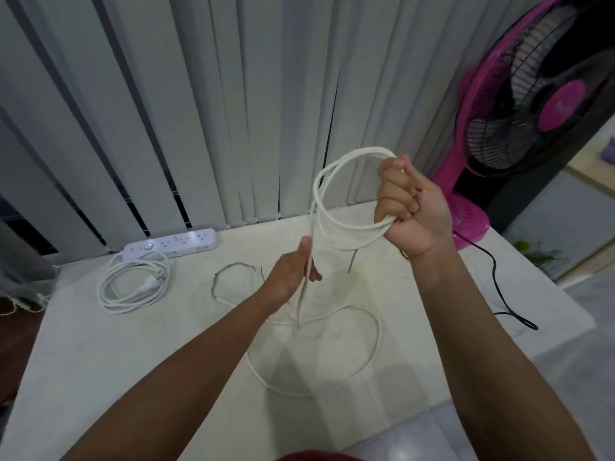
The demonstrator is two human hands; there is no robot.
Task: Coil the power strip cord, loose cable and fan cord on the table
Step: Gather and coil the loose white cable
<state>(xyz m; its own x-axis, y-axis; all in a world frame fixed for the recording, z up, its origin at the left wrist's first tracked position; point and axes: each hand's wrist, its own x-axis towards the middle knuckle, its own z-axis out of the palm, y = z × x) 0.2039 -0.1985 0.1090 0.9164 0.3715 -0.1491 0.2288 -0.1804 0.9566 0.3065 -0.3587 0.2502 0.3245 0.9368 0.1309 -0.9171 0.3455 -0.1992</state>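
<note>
My right hand [407, 207] is raised above the table, shut on several loops of the loose white cable [324, 181]. My left hand [293, 272] pinches the same cable lower down, where it drops toward the table. The rest of the cable lies in a wide curve [372, 354] on the white tabletop. The white power strip [171, 244] sits at the back left, its cord [133, 287] lying in a coil in front of it with the plug on top. The black fan cord [499, 287] trails uncoiled from the pink fan [519, 104] across the right side.
The table [100, 361] is white, with its right edge near the fan cord's end. A thin grey wire loop [229, 274] lies mid-table. Vertical blinds hang behind the table. The fan's base [472, 227] stands at the back right corner.
</note>
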